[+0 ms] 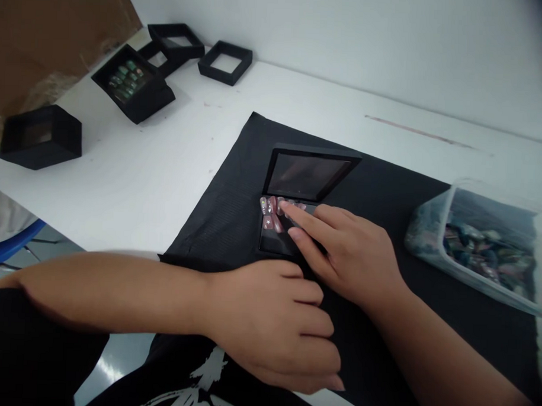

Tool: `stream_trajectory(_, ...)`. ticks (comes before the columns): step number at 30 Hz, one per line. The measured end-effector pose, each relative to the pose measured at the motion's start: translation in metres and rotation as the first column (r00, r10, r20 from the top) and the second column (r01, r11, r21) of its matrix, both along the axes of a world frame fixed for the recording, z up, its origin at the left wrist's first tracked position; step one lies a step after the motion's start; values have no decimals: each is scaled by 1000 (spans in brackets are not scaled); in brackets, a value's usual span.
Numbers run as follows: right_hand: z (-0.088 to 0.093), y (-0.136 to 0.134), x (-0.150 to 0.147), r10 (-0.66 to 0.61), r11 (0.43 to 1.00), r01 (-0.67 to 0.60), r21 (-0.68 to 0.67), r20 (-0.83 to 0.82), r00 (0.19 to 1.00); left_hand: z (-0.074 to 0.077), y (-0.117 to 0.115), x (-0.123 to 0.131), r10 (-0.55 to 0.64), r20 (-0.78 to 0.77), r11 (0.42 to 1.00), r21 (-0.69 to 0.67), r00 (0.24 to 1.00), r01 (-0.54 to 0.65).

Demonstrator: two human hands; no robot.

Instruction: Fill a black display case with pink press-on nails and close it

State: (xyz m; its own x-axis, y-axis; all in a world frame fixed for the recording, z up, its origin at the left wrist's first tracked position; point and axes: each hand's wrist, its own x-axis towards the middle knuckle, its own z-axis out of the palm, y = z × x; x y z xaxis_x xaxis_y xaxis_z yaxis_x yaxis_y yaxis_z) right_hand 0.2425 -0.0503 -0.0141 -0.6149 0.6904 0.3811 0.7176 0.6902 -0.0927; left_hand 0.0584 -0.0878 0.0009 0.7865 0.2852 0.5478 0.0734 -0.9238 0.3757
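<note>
An open black display box (274, 243) lies on the black mat, its windowed lid (307, 174) tilted up at the back. Pink and silver press-on nails (271, 206) with glitter and star decoration sit inside along the far and left sides. My right hand (349, 247) reaches in from the right. Its index fingertip touches a nail in the far row, the thumb is apart below it, and the other fingers are bent. Nearer to me, my left hand (275, 327) is closed, back upward, in front of the box; whatever its fingers may hold is hidden.
At right stands a clear plastic tub (443, 232) with many loose nails in it. Several black boxes stand at the back left, one showing green nails (126, 79). A white wall (369, 46) bounds the white table (165, 164). Brown cardboard (50, 35) is at far left.
</note>
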Motion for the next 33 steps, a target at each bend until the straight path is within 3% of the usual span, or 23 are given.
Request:
stream_trajectory(2,-1,0,2,-6,1000,5,-27,-23,1000,11,12,-8,121,46,992,12,992,-122)
stream_trajectory(5,-1,0,7,-18,998,12,-63,-86,996,25,31,-28,355,-93,932,-39,930,-359)
stream_trajectory(8,-1,0,11,-41,992,22,-127,-152,987,30,45,-47,598,-312,754,-95,738,-650)
stream_trajectory(10,0,2,13,-64,982,28,-187,-191,980,31,49,-55,661,-372,656,-135,652,-742)
stream_trajectory(14,0,3,15,-114,958,35,-284,-265,958,33,49,-58,687,-365,607,-188,629,-772)
stream_trajectory(22,-1,5,17,-150,946,44,-321,-314,938,34,40,-54,620,-432,657,-172,655,-734)
stream_trajectory(33,0,5,14,-198,946,117,-302,-254,947,30,34,-49,661,-525,607,-45,535,-794)
